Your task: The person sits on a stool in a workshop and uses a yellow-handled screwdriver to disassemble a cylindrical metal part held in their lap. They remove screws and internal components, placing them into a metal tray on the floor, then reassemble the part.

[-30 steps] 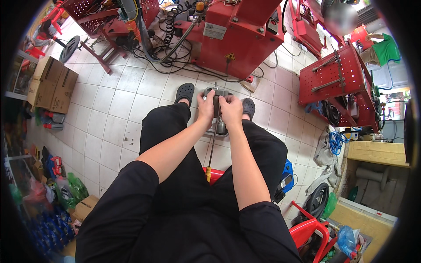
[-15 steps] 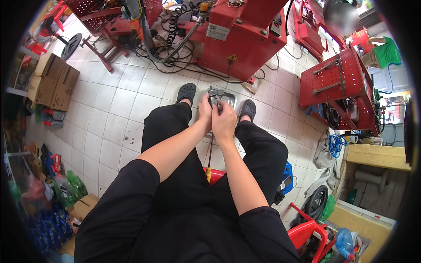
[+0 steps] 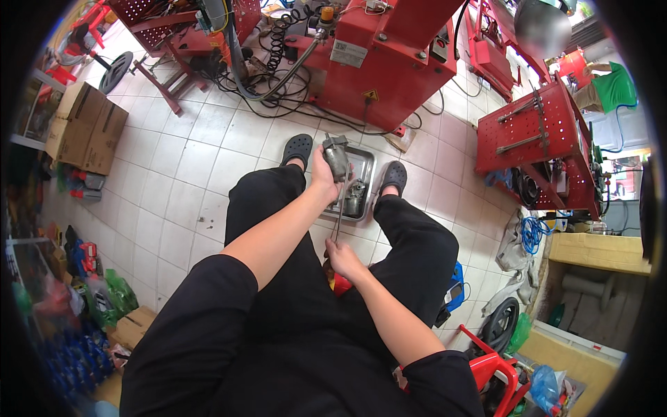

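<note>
The left hand (image 3: 322, 172) is curled round a grey metal part (image 3: 335, 160), holding it above the left side of a shallow metal tray (image 3: 370, 184); the right hand (image 3: 344, 258), lower down between the knees, is closed round the near end of a long thin tool (image 3: 340, 221), whose shaft runs up toward the part; I cannot tell whether its tip touches; a second metal piece (image 3: 356, 200) lies in the tray, which rests on the tiled floor (image 3: 229, 160) between two dark clogs (image 3: 299, 147); a red machine (image 3: 389, 80) stands beyond.
</note>
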`<state>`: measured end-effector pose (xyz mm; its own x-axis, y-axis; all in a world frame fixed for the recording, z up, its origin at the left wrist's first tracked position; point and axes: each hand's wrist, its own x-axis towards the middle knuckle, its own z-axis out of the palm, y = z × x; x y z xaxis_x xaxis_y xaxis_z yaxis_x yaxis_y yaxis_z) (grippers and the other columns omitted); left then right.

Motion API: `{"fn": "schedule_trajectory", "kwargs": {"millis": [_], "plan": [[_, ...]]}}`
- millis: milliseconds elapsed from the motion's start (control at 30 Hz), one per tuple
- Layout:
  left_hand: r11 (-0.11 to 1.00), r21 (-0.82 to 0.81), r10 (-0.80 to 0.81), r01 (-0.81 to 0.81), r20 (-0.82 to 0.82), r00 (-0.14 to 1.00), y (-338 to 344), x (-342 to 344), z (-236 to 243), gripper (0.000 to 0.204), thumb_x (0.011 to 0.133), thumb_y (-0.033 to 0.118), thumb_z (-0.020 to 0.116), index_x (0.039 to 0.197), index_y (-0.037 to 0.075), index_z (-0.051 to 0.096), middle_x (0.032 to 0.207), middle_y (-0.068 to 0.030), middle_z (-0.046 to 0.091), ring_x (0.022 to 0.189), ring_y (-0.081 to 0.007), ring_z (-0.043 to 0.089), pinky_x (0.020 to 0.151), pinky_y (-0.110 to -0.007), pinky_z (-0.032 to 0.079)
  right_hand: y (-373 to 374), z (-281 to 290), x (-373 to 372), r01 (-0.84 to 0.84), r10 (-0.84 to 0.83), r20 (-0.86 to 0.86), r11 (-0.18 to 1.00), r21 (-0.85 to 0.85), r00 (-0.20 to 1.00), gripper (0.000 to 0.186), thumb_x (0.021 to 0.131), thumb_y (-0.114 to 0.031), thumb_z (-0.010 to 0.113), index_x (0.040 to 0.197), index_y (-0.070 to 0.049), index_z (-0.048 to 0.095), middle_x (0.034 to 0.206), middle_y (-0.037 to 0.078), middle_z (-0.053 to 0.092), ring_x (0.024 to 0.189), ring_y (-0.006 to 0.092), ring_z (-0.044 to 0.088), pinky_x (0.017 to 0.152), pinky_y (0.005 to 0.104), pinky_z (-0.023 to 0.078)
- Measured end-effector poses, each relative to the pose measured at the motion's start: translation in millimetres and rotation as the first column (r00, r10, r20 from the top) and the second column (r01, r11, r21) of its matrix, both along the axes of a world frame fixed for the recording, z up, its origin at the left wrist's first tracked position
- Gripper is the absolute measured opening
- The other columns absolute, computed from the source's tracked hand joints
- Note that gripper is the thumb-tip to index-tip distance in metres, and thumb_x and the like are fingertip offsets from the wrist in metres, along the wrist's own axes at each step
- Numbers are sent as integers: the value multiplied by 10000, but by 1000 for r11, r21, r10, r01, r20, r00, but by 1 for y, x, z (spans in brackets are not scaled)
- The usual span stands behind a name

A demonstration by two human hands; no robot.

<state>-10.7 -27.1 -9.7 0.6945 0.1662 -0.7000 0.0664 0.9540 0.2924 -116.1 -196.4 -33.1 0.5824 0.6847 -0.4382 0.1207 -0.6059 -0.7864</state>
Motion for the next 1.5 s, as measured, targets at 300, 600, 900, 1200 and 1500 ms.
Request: {"fn": "schedule_trajectory", "kwargs": {"millis": [300,600,900,1200,1500], "plan": [[968,79,221,-240,198,955,67,3,31,492,898,513,283,903,109,562,759,-61,574,737,-225,571,678,-411,448,29,105,57,331,-293,-218,929,164,931,297,980,-302,351,849,-57,453,529,-52,312,366,45,280,311,212,266],[960,127,226,-249,174,958,67,4,35,517,809,641,461,792,128,529,650,-33,550,610,-186,570,551,-358,453,43,133,53,350,-321,-396,937,1,860,298,979,-286,357,816,-54,451,522,-41,309,356,53,299,303,216,282],[960,175,184,-220,200,962,63,6,35,494,791,611,529,798,117,533,634,-47,550,589,-185,572,522,-353,458,41,127,58,369,-332,-418,929,11,846,308,963,-307,386,817,-51,477,524,-25,342,353,65,323,297,234,272],[960,154,205,-235,188,961,61,6,32,495,764,621,582,827,134,524,644,-39,559,595,-171,580,545,-349,484,38,130,60,365,-326,-417,931,13,848,327,955,-326,399,812,-48,494,511,-16,357,345,74,343,301,243,278],[967,153,170,-206,220,961,61,5,30,493,774,619,572,831,132,531,652,-44,568,616,-176,583,557,-348,485,39,133,62,346,-313,-430,938,-2,847,325,956,-331,401,822,-49,494,507,-18,353,344,80,342,305,244,280]]}}
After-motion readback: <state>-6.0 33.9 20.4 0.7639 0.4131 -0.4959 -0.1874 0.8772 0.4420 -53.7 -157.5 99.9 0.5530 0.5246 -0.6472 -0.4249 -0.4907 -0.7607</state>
